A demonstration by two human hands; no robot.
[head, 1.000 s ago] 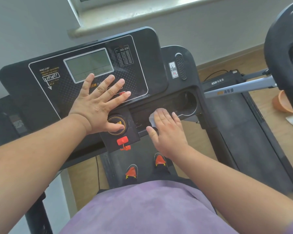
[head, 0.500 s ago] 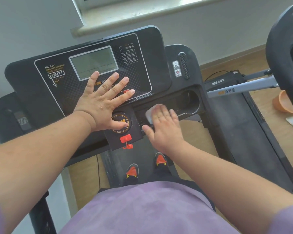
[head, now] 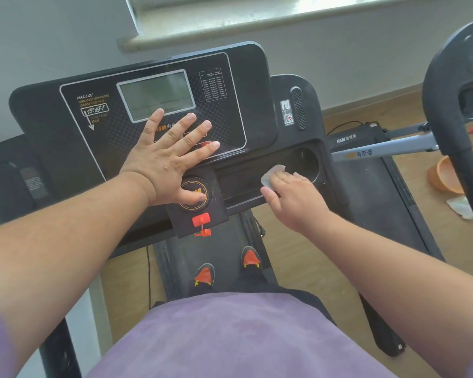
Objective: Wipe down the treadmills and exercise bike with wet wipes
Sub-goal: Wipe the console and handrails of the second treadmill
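I stand on a black treadmill whose console [head: 66,126] fills the middle of the head view. My left hand [head: 170,162] lies flat with spread fingers on the console panel, thumb by the round dial [head: 210,196]. My right hand [head: 292,197] presses a white wet wipe [head: 271,174] with straight fingers into the console's tray, just left of the round cup holder [head: 306,162]. Most of the wipe is hidden under my fingers.
A second treadmill [head: 366,192] lies flat on the wooden floor to the right. A black curved frame [head: 445,110] stands at far right. Orange bowls [head: 445,178] and a used wipe [head: 460,207] lie on the floor. A red safety key [head: 201,219] hangs below the dial.
My right hand has slid the wipe rightward along the tray toward the cup holder. My left hand has stayed flat on the panel.
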